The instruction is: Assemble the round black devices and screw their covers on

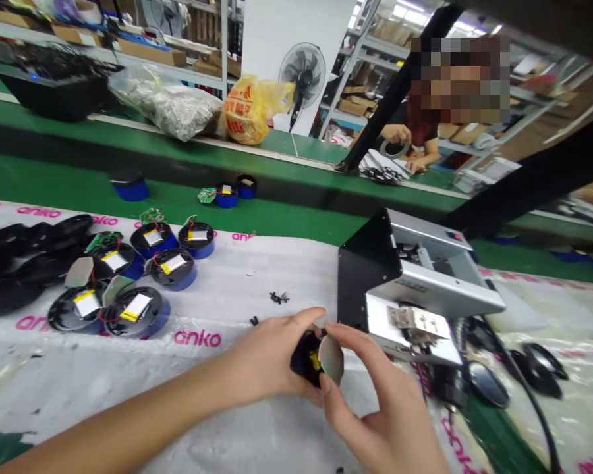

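Note:
My left hand (281, 355) is wrapped round a small round housing (302, 361), dark inside with a bit of yellow showing. Between the thumb and forefinger of my right hand (375, 388) is a pale round disc (332, 360), tilted at the housing's open side. Whether the disc touches the housing I cannot tell. On the sheet to the left stand several blue round housings (175, 268), each with a silver battery (137, 307) inside and some with green circuit boards (103, 241) on wires. A few small black pieces (279, 297) lie just beyond my hands.
A silver and black machine (425, 289) stands to the right, with a cable and black round covers (488, 384) near it. Black parts (29, 263) are heaped at far left. Behind are a yellow bag (247, 112), a fan (302, 72) and another person holding a tape roll (394, 149).

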Demonstrator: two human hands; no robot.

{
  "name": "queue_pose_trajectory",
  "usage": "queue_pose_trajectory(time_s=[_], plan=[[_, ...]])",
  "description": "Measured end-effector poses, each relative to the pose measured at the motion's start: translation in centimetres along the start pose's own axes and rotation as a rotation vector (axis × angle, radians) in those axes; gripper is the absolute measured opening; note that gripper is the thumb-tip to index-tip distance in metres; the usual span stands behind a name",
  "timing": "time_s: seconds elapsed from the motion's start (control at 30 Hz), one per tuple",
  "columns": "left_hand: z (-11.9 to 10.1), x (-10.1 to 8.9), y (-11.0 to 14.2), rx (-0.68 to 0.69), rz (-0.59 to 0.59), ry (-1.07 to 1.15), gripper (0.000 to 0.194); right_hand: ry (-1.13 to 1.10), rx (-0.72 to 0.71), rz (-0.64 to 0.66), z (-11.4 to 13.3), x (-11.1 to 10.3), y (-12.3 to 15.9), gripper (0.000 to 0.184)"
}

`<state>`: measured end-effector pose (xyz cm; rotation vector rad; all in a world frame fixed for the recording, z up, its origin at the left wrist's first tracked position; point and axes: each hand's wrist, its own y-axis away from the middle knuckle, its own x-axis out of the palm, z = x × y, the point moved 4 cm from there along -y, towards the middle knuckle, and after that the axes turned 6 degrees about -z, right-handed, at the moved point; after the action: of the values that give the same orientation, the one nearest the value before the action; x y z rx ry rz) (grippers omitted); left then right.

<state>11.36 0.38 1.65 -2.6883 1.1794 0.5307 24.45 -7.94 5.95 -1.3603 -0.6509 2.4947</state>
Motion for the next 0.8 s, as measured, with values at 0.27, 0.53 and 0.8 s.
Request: queue_pose_trajectory(time_s=[0.27,0.53,0.8], plan=[[1.2,0.5,0.9,-0.414,0.253,0.641,0.069,-0.227,0.291,-0.025,-1.5,0.9,4.1,0.037],[1.0,1.1,0.6,-0.532,0.121,0.653,0.039,-0.337,0.346,-0.076,-1.9,1.6,5.5,0.038],[0.8,2.4,0.3,-0.444,-0.014,0.470,0.016,-0.090,0.119,0.144,-1.1,-0.2,3.3,0.045]])
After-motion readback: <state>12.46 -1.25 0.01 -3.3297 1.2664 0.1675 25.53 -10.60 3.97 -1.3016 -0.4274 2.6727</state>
